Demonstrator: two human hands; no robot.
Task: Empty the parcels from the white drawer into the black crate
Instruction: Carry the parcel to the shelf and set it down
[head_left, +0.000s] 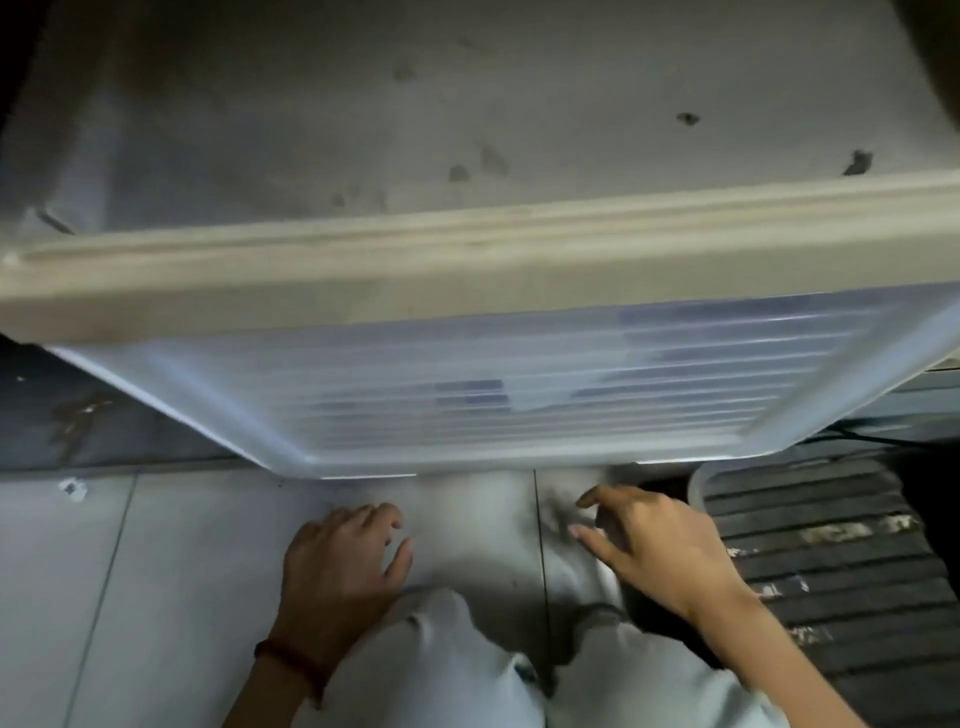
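A white drawer unit with a dirty, stained top (467, 104) fills the upper half of the head view. Its translucent ribbed drawer front (519, 384) faces me, and blurred blue and white shapes show through it. My left hand (337, 566) hovers below the drawer with fingers loosely bent and holds nothing. My right hand (649, 545) reaches toward the drawer's lower edge, fingers spread, also holding nothing. The black crate (810, 561), slatted, lies on the floor at the lower right, partly behind my right arm.
Grey floor tiles (130, 571) spread to the left. My knees in light trousers (493, 665) sit between my arms. A dark cable (872, 439) runs along the floor beside the crate.
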